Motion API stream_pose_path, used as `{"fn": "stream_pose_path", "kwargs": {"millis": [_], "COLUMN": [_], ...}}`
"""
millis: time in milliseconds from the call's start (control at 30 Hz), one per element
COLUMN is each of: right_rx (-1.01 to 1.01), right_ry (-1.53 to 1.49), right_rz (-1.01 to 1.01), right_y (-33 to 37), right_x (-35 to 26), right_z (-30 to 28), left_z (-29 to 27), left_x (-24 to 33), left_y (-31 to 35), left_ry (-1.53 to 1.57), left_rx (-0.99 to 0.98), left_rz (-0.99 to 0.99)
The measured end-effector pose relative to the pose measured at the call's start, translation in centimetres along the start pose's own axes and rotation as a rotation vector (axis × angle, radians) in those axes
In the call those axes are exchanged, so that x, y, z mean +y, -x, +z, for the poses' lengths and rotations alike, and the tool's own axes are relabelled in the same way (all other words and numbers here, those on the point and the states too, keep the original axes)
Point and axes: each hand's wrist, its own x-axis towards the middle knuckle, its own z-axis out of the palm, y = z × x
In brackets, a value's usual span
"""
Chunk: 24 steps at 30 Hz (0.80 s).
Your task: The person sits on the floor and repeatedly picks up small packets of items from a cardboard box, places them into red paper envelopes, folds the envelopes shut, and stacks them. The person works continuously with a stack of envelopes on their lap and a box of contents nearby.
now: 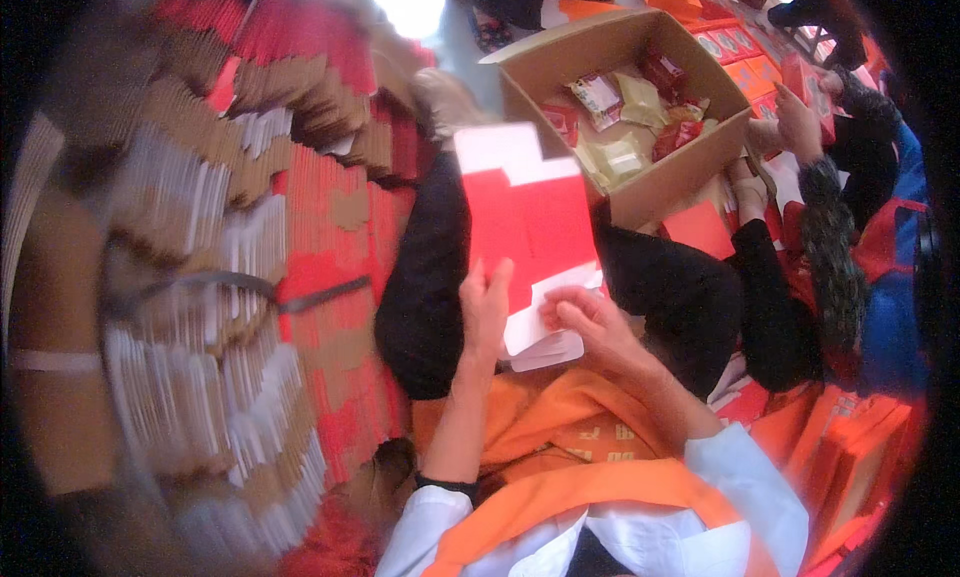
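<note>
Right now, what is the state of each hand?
Left hand: holding the red carton by its left edge.
Right hand: half curled at the carton's lower end; grip cannot be told.

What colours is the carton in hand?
The carton is red with white flaps; head view shows best.

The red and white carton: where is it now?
In the head view, the carton is near the centre, in the left hand, the right hand at its lower flaps, lower left of the cardboard box.

Remotely, I watched the left hand (487, 302) grip the red-and-white carton (530, 217); the right hand (592, 324) was at its lower flaps (546, 353). Left of that carton stood cardboard stacks (325, 242); beyond it, rightward, an open box (690, 163) held packets (640, 101).
</note>
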Motion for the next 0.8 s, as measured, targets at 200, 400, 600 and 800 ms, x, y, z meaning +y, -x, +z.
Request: {"fn": "stream_pose_path", "kwargs": {"millis": [200, 400, 600, 800], "right_rx": [0.132, 0.092, 0.014, -0.043], "right_ry": [-0.602, -0.938, -0.96, -0.692], "right_rz": [0.121, 0.012, 0.048, 0.226], "right_y": [2.5, 3.6, 4.6, 6.3], "right_x": [-1.6, -4.7, -2.4, -1.8], "right_z": [0.6, -0.1, -0.1, -1.4], "left_z": [-0.6, -2.2, -2.7, -3.9], "left_x": [1.4, 3.7, 4.1, 3.8], "left_y": [6.4, 8.5, 9.3, 9.9], "left_ry": [-0.386, -0.738, -0.635, -0.49], "left_rx": [0.082, -0.104, -0.278, -0.477], "left_rz": [0.316, 0.847, 0.775, 0.488]}}
